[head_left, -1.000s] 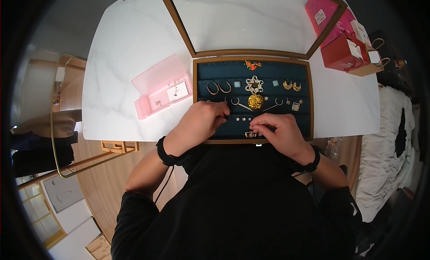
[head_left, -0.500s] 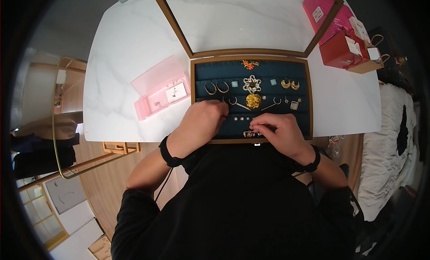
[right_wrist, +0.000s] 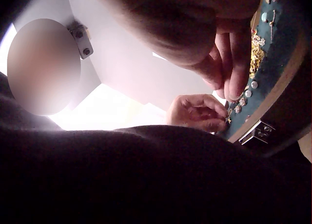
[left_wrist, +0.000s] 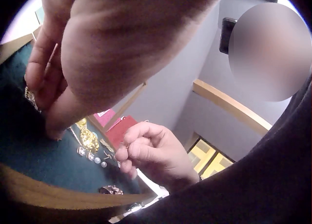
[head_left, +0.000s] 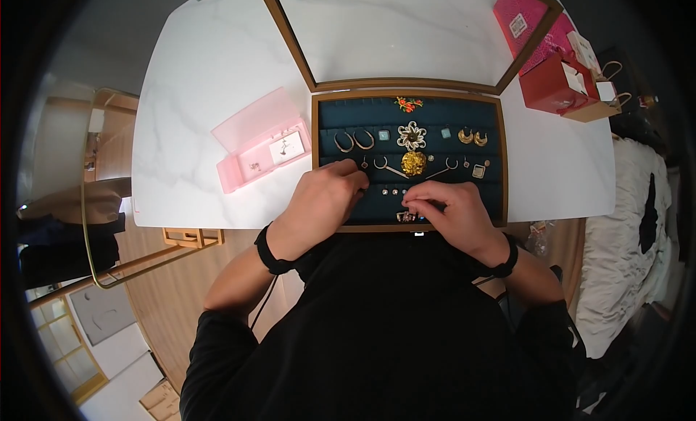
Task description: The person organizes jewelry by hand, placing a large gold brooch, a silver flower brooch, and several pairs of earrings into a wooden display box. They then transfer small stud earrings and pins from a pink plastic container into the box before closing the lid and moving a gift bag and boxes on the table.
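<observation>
White marble-patterned worktop [head_left: 203, 95] fills most of the view ahead, with the jewellery box [head_left: 316, 131] at its near edge and rumpled pale bedding [head_left: 616, 240] off to the box's right. The box's glass lid [head_left: 406, 84] stands open at its far side; an open pink case [head_left: 272, 176] sits just left of the box, and a red bag [head_left: 544, 87] beyond its right far corner.

Inside the box, a small drop earring [head_left: 365, 163] lies toward the left, right by the fingertips of the left hand [head_left: 322, 200]. That hand's grip is bent down over the padding (whether it clamps the earring, I cannot tell). Near the box's front middle, the right hand [head_left: 455, 207] has thumb and fingertips together beside a row of studs [head_left: 395, 192]; anything tiny between them is too small to make out.

The step in hand looks like settling the earring among the padded rows. To do it well, I would hold the piece by its edge, ease it into the groove between cushions, and lift the wrist clear of the studs before letting go.
</observation>
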Action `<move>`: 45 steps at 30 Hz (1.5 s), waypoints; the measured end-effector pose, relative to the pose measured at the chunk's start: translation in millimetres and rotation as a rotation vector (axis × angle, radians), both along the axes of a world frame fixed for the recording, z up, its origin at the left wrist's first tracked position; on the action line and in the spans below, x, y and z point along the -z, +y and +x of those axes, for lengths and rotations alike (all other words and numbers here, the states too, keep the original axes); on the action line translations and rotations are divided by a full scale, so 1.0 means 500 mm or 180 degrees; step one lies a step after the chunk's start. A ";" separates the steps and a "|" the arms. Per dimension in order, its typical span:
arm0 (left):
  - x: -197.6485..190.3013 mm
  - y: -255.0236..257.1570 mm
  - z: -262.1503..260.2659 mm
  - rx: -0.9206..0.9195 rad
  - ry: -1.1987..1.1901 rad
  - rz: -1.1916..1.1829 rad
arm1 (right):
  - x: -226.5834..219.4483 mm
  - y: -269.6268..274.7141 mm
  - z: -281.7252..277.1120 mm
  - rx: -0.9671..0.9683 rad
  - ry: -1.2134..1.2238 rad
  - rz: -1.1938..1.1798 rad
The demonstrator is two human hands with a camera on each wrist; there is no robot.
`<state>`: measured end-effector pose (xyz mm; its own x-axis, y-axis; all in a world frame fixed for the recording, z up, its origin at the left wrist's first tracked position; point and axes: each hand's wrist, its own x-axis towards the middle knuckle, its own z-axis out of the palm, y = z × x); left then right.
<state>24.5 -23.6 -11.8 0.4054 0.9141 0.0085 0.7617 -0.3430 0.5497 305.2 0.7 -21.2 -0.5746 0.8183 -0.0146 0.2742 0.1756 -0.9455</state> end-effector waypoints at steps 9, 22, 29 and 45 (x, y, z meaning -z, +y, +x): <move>0.013 0.004 0.000 0.0120 0.0025 0.0315 | -0.005 0.005 -0.012 -0.0074 -0.0210 0.0506; 0.013 -0.004 -0.017 0.0068 -0.0153 0.0409 | -0.003 0.024 -0.076 -0.0311 -0.0548 0.0811; 0.004 -0.023 -0.045 -0.0193 -0.0338 0.0598 | 0.004 0.031 -0.117 -0.0419 -0.0967 0.1042; 0.004 -0.041 -0.076 -0.0213 -0.0550 0.0708 | -0.022 0.043 -0.149 -0.0635 -0.2046 0.1273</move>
<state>-13.5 -43.9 -14.1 0.3192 0.9067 0.2756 0.6884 -0.4217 0.5901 230.8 22.3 -10.3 -0.6901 0.7136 -0.1203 0.6739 0.5731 -0.4663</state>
